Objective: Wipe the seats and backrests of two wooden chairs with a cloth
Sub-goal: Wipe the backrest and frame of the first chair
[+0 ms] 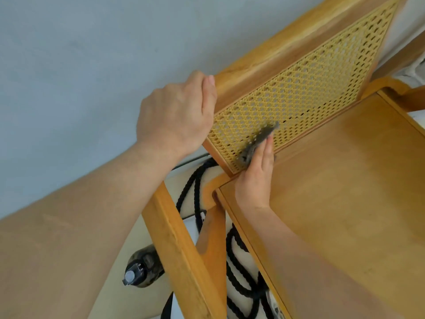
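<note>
A wooden chair fills the right side, with a flat wooden seat (345,192) and a backrest of yellow woven cane (310,88) under a thick wooden top rail (287,47). My left hand (174,116) grips the near end of that top rail. My right hand (255,178) presses a dark grey cloth (259,140) flat against the lower near corner of the cane panel, just above the seat. Only the cloth's upper edge shows past my fingers. A second chair is not in view.
The chair's wooden armrest (179,245) runs down the middle of the view. A thick black rope (239,272) coils on the pale floor beneath it. A dark bottle (140,270) stands on the floor left of the armrest. A grey wall (80,54) stands behind.
</note>
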{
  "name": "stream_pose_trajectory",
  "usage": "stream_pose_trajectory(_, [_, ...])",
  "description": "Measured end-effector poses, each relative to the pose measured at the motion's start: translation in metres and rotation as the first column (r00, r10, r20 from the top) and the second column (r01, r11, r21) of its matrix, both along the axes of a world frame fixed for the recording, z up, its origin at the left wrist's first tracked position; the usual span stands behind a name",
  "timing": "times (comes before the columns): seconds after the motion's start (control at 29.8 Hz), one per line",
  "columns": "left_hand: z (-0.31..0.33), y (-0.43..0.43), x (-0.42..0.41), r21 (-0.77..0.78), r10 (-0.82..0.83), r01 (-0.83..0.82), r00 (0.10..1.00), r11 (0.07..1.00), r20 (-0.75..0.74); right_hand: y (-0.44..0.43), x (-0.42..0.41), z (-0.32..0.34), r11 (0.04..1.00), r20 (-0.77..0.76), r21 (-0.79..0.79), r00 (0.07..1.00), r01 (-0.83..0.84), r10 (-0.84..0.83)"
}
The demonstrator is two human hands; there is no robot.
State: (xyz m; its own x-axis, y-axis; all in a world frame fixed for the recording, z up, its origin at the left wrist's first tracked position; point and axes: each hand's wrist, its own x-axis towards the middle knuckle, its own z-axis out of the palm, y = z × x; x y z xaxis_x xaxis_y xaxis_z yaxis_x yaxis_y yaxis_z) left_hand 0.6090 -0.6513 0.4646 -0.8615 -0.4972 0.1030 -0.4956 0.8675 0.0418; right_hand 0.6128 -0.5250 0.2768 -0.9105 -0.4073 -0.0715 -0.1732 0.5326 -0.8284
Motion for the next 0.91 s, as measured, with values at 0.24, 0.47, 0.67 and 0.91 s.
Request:
stream_pose_trajectory(0.24, [-0.004,-0.002,0.000,-0.025,-0.016,0.015,1.000,1.000,-0.023,0.028,-0.044,0.067,0.952,-0.594,-0.151,0.794,-0.267,0.129])
stream_pose_trajectory(0.47, [-0.009,0.000,-0.001,-0.078,0.009,-0.015,0.997,0.997,-0.071,-0.023,-0.103,0.044,0.791,-0.945,0.239,0.050,-0.564,0.322])
stream_pose_trajectory(0.67, [-0.012,0.000,-0.003,-0.083,0.051,-0.057,0.996,0.995,-0.073,0.019,-0.117,-0.028,0.429,-0.673,0.715,-0.376,-0.552,0.637])
stream_pose_trajectory(0.91, [-0.011,0.003,-0.005,-0.117,0.090,-0.097,0.994,0.988,-0.064,0.000,-0.130,0.045,0.546,-0.851,0.485,-0.224,-0.683,0.476])
